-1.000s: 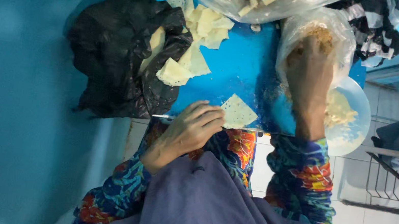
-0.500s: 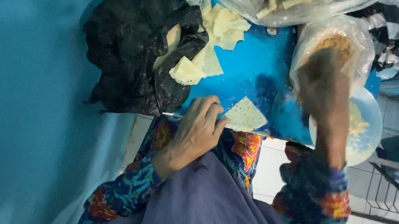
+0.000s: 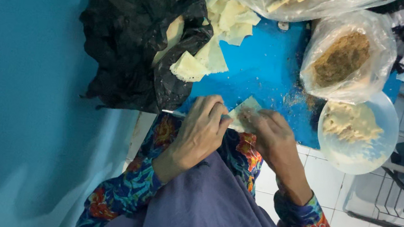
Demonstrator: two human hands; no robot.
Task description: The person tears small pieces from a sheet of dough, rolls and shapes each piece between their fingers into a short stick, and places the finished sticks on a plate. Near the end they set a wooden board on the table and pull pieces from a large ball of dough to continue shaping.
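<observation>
Head view, sole view available. Left hand [image 3: 198, 135] resting at the near edge of the blue tabletop [image 3: 270, 70], fingers curled closed over the left corner of a pale triangular wrapper [image 3: 243, 115]; a thin metal blade [image 3: 173, 113] projecting leftward from under that hand, its grip hidden. Right hand [image 3: 271, 138] touching the wrapper's right side, fingertips bent down onto it, pinching. Wrapper lying between both hands, apex pointing away from the body, long edge along the tabletop's near edge. Both hands equally close. Beyond: loose wrappers [image 3: 209, 57] against a black bag [image 3: 133, 42], a clear bag of brown crumbs [image 3: 344, 57], a bowl of pale filling [image 3: 358, 131] to the right.
</observation>
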